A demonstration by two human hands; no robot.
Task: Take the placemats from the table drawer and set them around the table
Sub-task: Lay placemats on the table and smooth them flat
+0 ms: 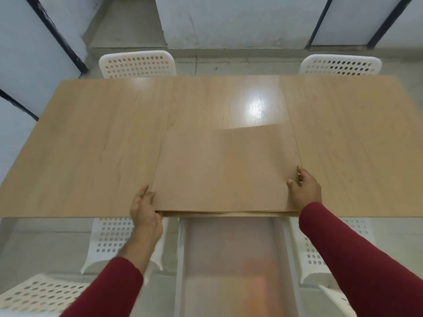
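A stack of thin tan placemats [224, 170] lies at the near middle of the wooden table [91, 143], its front edge at the table's front edge. My left hand [145, 209] grips the stack's near left corner. My right hand [303, 188] holds its right edge, thumb on top. Below the table edge the drawer [231, 255] stands pulled out toward me; its inside looks blurred and pale.
Two white perforated chairs [137, 64] [340, 65] stand at the far side. More white chairs [109, 239] [313, 250] sit on my side, either side of the drawer, and another [39, 294] at the lower left. Grey walls with dark frames stand behind.
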